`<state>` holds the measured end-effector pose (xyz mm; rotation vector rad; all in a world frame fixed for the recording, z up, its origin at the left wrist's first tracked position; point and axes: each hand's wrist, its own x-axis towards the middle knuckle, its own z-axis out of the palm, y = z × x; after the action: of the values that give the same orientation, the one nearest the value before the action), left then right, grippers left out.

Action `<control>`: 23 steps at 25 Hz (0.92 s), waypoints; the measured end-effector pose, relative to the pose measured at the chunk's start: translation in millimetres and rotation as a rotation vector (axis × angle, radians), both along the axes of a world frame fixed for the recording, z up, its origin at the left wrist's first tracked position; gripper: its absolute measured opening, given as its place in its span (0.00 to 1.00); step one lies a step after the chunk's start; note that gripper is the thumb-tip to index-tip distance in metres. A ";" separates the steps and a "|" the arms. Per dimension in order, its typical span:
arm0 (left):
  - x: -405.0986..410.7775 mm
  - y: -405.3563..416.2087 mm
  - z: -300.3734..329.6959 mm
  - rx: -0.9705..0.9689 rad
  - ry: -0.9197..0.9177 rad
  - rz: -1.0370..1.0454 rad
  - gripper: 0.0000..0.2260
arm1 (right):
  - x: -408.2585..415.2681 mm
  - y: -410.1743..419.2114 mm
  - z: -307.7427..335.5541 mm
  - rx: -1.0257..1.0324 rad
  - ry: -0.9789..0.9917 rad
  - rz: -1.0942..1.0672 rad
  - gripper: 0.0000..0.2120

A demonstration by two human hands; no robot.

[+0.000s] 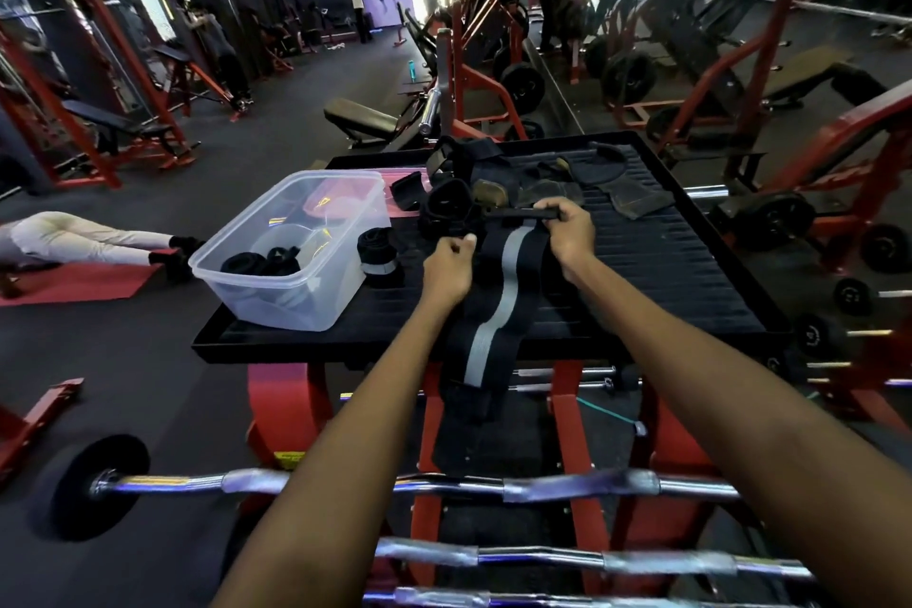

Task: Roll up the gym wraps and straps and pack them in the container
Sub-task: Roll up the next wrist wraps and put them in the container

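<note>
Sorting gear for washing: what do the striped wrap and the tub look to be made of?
The striped wrap looks like woven fabric, matte black with a grey stripe; it drapes limply over the table edge. The tub looks like clear, glossy plastic; its contents show through the walls.

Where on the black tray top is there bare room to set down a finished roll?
Bare ribbed surface lies right of the right hand, toward the tray top's right edge, and in front of the container near the front rim. It is crowded behind both hands: the pile of straps and pads, plus the striped wrap down the middle.
</note>
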<state>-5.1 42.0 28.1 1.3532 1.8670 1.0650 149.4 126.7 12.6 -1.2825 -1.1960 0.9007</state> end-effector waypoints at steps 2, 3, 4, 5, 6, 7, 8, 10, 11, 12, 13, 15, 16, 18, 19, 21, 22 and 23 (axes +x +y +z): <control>3.0 17.8 3.5 0.025 -0.225 -0.003 0.16 | -1.7 2.3 0.2 0.007 -0.028 0.050 0.16; 3.4 26.1 4.5 0.030 -0.321 -0.008 0.15 | -2.8 3.5 -1.4 0.004 -0.028 0.075 0.16; 3.0 34.8 3.6 0.032 -0.396 -0.011 0.15 | -3.8 4.8 -3.7 0.001 -0.010 0.105 0.17; 2.1 43.0 -0.3 0.024 -0.437 -0.015 0.17 | -5.1 4.9 -5.2 -0.005 0.017 0.141 0.17; 0.8 51.4 -7.9 0.010 -0.462 -0.011 0.20 | -6.0 4.4 -7.0 -0.007 0.044 0.181 0.18; -1.6 63.3 -21.8 -0.012 -0.474 0.012 0.27 | -6.9 3.8 -8.2 -0.006 0.061 0.219 0.18; -5.0 79.1 -40.3 -0.021 -0.492 0.036 0.36 | -7.8 4.7 -10.6 -0.005 0.079 0.252 0.18; -10.3 100.0 -64.3 -0.050 -0.568 0.032 0.44 | -8.9 6.7 -13.9 -0.018 0.116 0.292 0.18; -11.8 104.9 -67.4 -0.065 -0.609 0.017 0.42 | -9.4 7.5 -14.7 -0.028 0.127 0.299 0.18; -8.7 96.7 -54.9 -0.070 -0.643 0.008 0.37 | -9.7 8.6 -15.5 -0.032 0.134 0.300 0.17; -4.0 84.4 -38.4 -0.071 -0.672 -0.002 0.31 | -10.0 9.2 -15.5 -0.037 0.135 0.297 0.17; 0.1 78.1 -26.2 -0.076 -0.698 -0.025 0.22 | -9.6 8.3 -12.3 -0.054 0.148 0.298 0.17; 1.5 78.7 -23.4 -0.076 -0.695 -0.038 0.18 | -8.9 8.5 -10.1 -0.074 0.189 0.311 0.18; 2.2 85.0 -23.7 -0.043 -0.654 -0.047 0.15 | -9.5 10.5 -7.1 -0.113 0.294 0.359 0.17; 2.6 87.2 -23.1 -0.020 -0.636 -0.044 0.15 | -10.8 12.2 -6.8 -0.102 0.307 0.370 0.15; 2.5 92.6 -26.7 0.028 -0.597 -0.033 0.16 | -13.0 19.8 -12.2 -0.035 0.191 0.334 0.08; 2.1 95.4 -30.2 0.048 -0.576 -0.021 0.16 | -12.6 24.0 -16.2 0.008 0.103 0.310 0.06; 1.1 96.9 -34.2 0.064 -0.562 -0.010 0.15 | -12.2 27.2 -19.9 0.038 0.040 0.300 0.07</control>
<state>-4.0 138.9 -6.1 0.9584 1.4169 1.3415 137.2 153.9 -7.3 -1.0656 -1.3900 1.1079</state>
